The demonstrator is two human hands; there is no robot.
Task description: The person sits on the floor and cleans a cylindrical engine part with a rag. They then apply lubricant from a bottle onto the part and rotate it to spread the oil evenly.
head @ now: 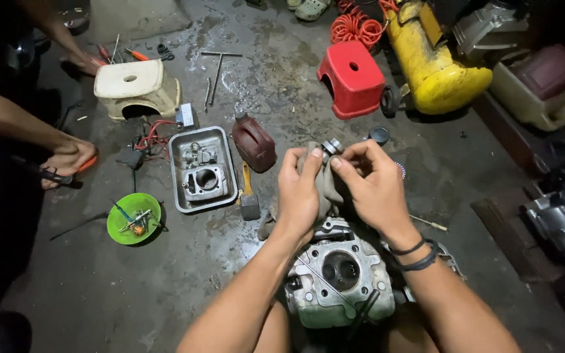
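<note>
We observed a small round metal part [332, 146], silvery with a dark centre, held raised above the floor. A grey-brown rag [327, 186] was wrapped around its lower portion, crumpled, hanging down just above the pale grey cylinder head [335, 278] below.

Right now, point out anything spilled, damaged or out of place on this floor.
Wet patches stain the concrete floor around the T-handle wrench and near the metal tray. A hammer lies loose beside the dark red jug. Nothing looks broken.
</note>
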